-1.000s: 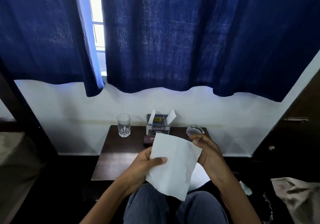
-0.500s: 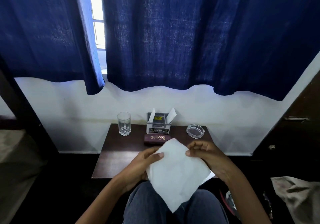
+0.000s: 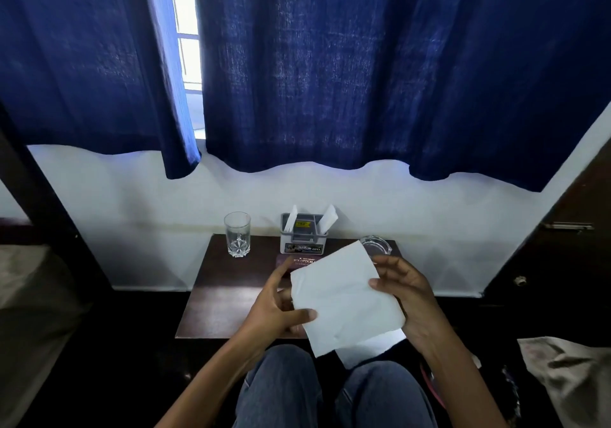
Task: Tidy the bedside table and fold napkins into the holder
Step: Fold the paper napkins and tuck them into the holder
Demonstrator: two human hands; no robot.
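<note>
Person's sitting with knees in jeans [image 3: 284, 391] right up against the little dark counter [image 3: 224, 295]. Just above the lap, both hands have a white napkin [image 3: 344, 298] up in the air, tilted like a diamond. The left hand [image 3: 274, 315] pinches its lower left edge, thumb on the front, fingers tucked behind. The right hand [image 3: 410, 302] grips the right edge the same way, thumb on top. A second white sheet [image 3: 370, 350] peeks out just below the held one, over the counter's near edge.

Further back on the counter there's a dark red case [image 3: 287, 262] with gold lettering, then the grey napkin holder [image 3: 304, 237] touching the wall, with two folded napkins [image 3: 330, 218] poking out of it. A clear drinking glass [image 3: 237, 234] stands left of the holder, a glass ashtray [image 3: 377, 245] to its right. Above all that, dark blue curtains [image 3: 363, 63] hang with a sliver of window [image 3: 185, 30] showing.
</note>
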